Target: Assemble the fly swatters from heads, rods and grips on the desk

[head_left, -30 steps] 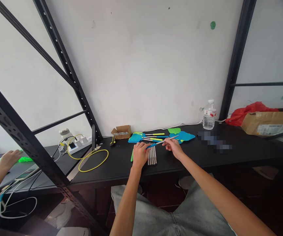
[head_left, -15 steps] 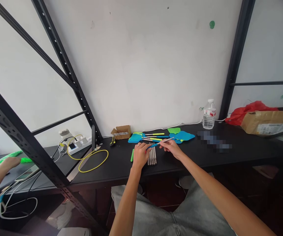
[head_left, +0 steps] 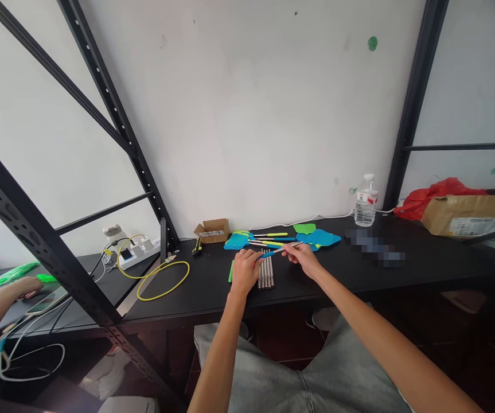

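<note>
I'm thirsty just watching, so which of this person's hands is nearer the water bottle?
The right hand, which is left of the water bottle and closer to the wearer. The left hand is farther left, beside the metal tubes.

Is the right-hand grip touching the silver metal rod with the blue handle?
Touching: the head view shows the right-hand grip pinching the rod.

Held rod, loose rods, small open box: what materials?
Held rod: probably metal, silvery shaft; its even blue end looks like plastic, maybe rubber. Loose rods: likely polished metal, given the bright streaks along them. Small open box: matte cardboard by the look, brown with open flaps.
</note>
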Motion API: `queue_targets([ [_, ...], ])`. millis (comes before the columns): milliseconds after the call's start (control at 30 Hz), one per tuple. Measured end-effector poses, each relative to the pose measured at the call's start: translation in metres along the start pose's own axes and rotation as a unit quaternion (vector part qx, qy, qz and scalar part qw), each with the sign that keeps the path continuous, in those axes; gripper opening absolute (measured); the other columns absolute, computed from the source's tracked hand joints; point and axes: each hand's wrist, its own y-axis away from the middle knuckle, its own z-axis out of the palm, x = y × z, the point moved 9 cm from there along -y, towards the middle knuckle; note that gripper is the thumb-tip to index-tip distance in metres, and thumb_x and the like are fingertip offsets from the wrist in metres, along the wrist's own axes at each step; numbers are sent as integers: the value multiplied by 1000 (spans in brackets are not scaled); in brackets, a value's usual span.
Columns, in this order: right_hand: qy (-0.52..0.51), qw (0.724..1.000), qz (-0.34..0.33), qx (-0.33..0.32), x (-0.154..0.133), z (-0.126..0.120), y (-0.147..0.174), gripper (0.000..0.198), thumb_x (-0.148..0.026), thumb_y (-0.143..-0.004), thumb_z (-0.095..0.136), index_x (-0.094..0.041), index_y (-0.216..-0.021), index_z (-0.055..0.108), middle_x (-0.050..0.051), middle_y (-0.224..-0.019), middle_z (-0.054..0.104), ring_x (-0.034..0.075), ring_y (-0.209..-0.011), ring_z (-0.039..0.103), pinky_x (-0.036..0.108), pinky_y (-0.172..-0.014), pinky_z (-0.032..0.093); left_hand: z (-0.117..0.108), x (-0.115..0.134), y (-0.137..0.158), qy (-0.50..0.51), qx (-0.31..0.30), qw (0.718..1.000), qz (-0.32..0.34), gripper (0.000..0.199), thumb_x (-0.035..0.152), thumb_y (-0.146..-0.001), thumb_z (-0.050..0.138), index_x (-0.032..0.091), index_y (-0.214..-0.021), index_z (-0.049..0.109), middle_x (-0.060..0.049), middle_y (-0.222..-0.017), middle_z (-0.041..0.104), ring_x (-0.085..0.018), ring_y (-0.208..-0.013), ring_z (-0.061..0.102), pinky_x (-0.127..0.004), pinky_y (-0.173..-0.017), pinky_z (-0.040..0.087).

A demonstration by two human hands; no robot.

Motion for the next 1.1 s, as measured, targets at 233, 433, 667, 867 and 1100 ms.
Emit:
queue_targets([
  [233, 11, 1000, -5, -4, -2, 0, 2, 38, -53, -74, 72, -16, -65, 71, 7, -63, 67, 10, -49, 47, 25, -43, 32, 0, 0, 1, -7, 10, 1000, 10, 26, 32, -96, 49, 25, -107, 71, -6, -90, 67, -18, -84, 56, -32, -76, 42],
  [433, 8, 1000, 3, 0, 2, -2, 1, 38, -53, -72, 73, -16, -64, 70, 7, -63, 66, 11, -50, 49, 25, -44, 33, 2, -1, 1, 5, 2, 1000, 4, 28, 34, -96, 48, 25, -107, 71, -6, -91, 68, -19, -85, 56, -33, -78, 42],
  [667, 22, 1000, -1, -2, -1, -1, 2, 41, -56, -73, 71, -16, -60, 68, 6, -58, 63, 11, -50, 47, 24, -44, 33, 1, -1, 1, 6, 2, 1000, 3, 29, 36, -96, 47, 24, -107, 71, -6, -91, 68, -19, -85, 56, -33, -77, 42],
  [867, 29, 1000, -2, -4, -1, -1, 1, 44, -57, -74, 70, -17, -56, 68, 5, -56, 59, 11, -51, 46, 24, -44, 32, 1, -2, 0, 8, 7, 1000, 1, 28, 35, -96, 47, 24, -106, 71, -6, -90, 68, -19, -85, 57, -33, -78, 43],
  [1100, 47, 999, -11, -10, -5, 0, 2, 51, -58, -76, 68, -18, -47, 59, 4, -50, 55, 12, -50, 45, 26, -48, 34, -1, 1, -1, 3, 13, 1000, 12, 24, 33, -95, 51, 24, -104, 71, -5, -88, 68, -18, -83, 56, -32, -77, 41],
])
